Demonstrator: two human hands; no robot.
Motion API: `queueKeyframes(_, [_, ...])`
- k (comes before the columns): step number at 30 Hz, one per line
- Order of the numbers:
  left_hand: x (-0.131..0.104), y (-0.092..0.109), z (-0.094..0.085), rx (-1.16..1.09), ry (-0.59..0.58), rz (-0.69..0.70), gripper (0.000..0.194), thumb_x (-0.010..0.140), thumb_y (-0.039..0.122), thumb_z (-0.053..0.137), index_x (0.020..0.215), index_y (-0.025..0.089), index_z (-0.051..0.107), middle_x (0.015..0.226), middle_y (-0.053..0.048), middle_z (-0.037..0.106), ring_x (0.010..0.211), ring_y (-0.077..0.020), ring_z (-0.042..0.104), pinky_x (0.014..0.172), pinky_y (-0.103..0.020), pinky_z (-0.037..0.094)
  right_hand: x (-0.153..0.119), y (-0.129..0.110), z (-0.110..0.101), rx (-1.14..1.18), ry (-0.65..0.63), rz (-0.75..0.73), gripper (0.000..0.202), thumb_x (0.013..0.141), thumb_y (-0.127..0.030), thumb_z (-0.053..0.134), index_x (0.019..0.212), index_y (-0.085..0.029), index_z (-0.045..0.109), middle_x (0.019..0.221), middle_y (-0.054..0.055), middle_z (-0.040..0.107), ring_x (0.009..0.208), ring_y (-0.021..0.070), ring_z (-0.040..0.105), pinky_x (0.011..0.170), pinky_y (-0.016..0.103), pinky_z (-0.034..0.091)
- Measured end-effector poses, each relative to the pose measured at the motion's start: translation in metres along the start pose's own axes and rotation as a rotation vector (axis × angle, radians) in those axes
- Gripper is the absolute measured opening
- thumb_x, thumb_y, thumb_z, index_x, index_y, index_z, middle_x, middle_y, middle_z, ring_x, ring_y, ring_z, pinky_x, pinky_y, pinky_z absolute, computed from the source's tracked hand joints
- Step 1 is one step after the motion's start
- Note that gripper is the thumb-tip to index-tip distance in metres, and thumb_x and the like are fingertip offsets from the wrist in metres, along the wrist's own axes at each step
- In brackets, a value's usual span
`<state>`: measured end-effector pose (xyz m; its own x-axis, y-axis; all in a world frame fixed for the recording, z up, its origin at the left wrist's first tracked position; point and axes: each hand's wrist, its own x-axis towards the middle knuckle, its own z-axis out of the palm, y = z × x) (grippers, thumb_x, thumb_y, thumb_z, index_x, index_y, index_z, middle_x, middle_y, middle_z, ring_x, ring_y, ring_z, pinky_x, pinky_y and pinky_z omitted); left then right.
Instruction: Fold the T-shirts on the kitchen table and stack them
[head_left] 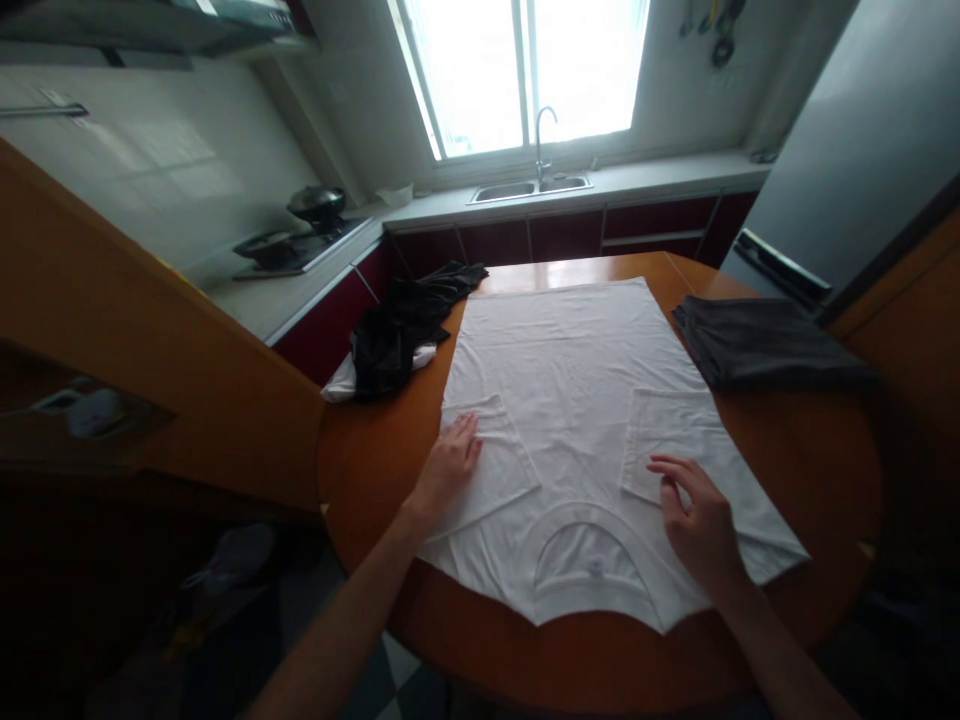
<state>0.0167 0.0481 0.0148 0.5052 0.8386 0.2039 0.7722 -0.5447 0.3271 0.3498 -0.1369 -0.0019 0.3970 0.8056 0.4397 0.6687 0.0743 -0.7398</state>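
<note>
White tee (577, 400) flat, sleeves folded in, collar near.

Home kitchen. I'm at a round wooden table (787, 480) in the middle of it. Ahead, a bright window (525, 70) over a double sink (529, 187) with a tall curved faucet (541, 135). Dark red cabinets (570, 235) under a pale counter (667, 175). To my left, a gas stove (296, 250) with a pan (316, 203) on it, tiled wall behind. Utensils (716, 25) hang on the wall. Grey fridge (847, 150) to my right.
</note>
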Motion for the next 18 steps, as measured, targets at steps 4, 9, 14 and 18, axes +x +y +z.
queueKeyframes(4, [-0.013, -0.007, 0.021, 0.126, -0.121, 0.041, 0.065, 0.102, 0.053, 0.040, 0.158, 0.019, 0.035, 0.167, -0.017, 0.020, 0.155, -0.0340, 0.014, 0.123, -0.057, 0.019, -0.001, 0.000, 0.002, 0.003, 0.001, -0.005, 0.024, 0.089, -0.019, 0.047, 0.098, -0.023, 0.069, 0.110, 0.009, 0.069, 0.108, 0.0274, 0.064, 0.097, 0.047, 0.050])
queueKeyframes(9, [-0.002, -0.009, 0.013, 0.104, -0.177, 0.041, 0.074, 0.100, 0.064, 0.038, 0.159, 0.020, 0.031, 0.168, -0.018, 0.017, 0.156, -0.0355, 0.009, 0.122, -0.059, 0.017, -0.001, 0.001, 0.003, -0.005, 0.001, -0.019, 0.022, 0.091, -0.020, 0.048, 0.097, -0.023, 0.069, 0.109, 0.009, 0.069, 0.107, 0.0270, 0.064, 0.096, 0.046, 0.050])
queueKeyframes(14, [0.030, 0.001, 0.014, 0.070, -0.125, -0.045, 0.074, 0.103, 0.060, 0.031, 0.155, 0.008, 0.037, 0.163, -0.023, 0.028, 0.154, -0.0336, 0.019, 0.124, -0.053, 0.018, -0.001, 0.001, 0.003, -0.010, -0.007, -0.035, 0.022, 0.091, -0.020, 0.048, 0.097, -0.023, 0.068, 0.109, 0.009, 0.069, 0.106, 0.0267, 0.064, 0.096, 0.046, 0.050])
queueKeyframes(18, [0.033, 0.007, 0.033, 0.093, -0.075, -0.072, 0.074, 0.102, 0.060, 0.031, 0.157, 0.010, 0.034, 0.164, -0.022, 0.027, 0.154, -0.0354, 0.018, 0.123, -0.056, 0.017, -0.004, 0.005, 0.003, -0.004, 0.002, -0.015, 0.022, 0.091, -0.021, 0.048, 0.097, -0.022, 0.069, 0.109, 0.009, 0.069, 0.107, 0.0271, 0.063, 0.096, 0.047, 0.050])
